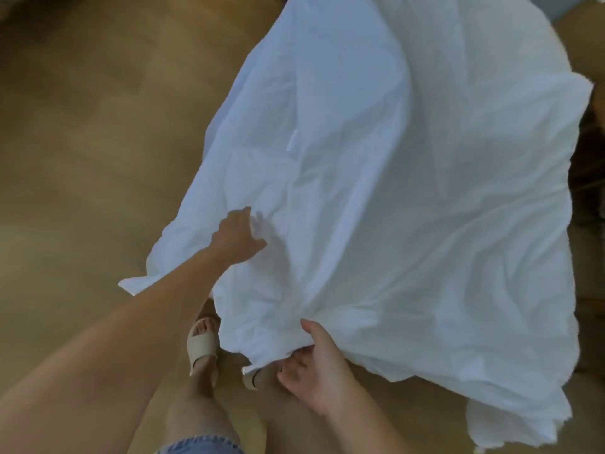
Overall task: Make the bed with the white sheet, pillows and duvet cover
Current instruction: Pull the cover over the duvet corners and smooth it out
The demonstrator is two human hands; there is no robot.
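While the right hand (322, 365) pinches the near edge of the white duvet cover (409, 191), thumb on top of the fabric and fingers curled under the hem, the cloth bunches into creases right at that grip. Grip is narrow, closed on cloth only.

Left hand (237, 237) reaches further out, fingers extended and slightly spread, lying against the top surface of the cover near its left edge. Whether it pinches any fabric: cannot tell, fingertips are blurred. Looks like flat contact.

Label check: one small white tag (292, 140) sewn on the cover, up past the left hand. Any print on it is too small to read. No other writing visible.

Cover itself: spread wide and wrinkled, filling the centre and right of the view, draped from the hands away toward the top of frame. One corner (131, 285) hangs free under the left forearm, over the wooden floor (82, 142).

Below the near edge: person's left foot in a beige slide sandal (201, 347), a second sandal (252, 378) partly hidden by the hem just beside the right hand. Frayed denim shorts (199, 447) at bottom edge.
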